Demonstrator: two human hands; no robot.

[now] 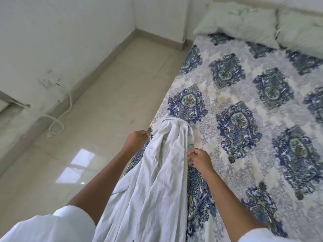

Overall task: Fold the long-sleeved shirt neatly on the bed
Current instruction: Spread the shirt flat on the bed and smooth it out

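- The crumpled white long-sleeved shirt [157,172] is bunched into a long, narrow heap at the near left edge of the bed with the blue-and-cream paisley cover [244,105]. Its far end rests on the cover, and its near end runs down toward the person and out of view.
- The left hand [138,139] is curled at the shirt's left edge and the right hand [199,158] is fisted at its right edge. Both appear to pinch fabric, and the bunched cloth lies between them.
- Step in hand, as I judge it: opening the shirt out flat. No fold is made yet.
- The next move calls for drawing the hands wider apart and toward the middle of the bed. That would spread the body and sleeves smooth, away from the edge above the beige tiled floor [104,102].
- Two pale green pillows [241,20] lie at the head of the bed, well apart from the shirt.
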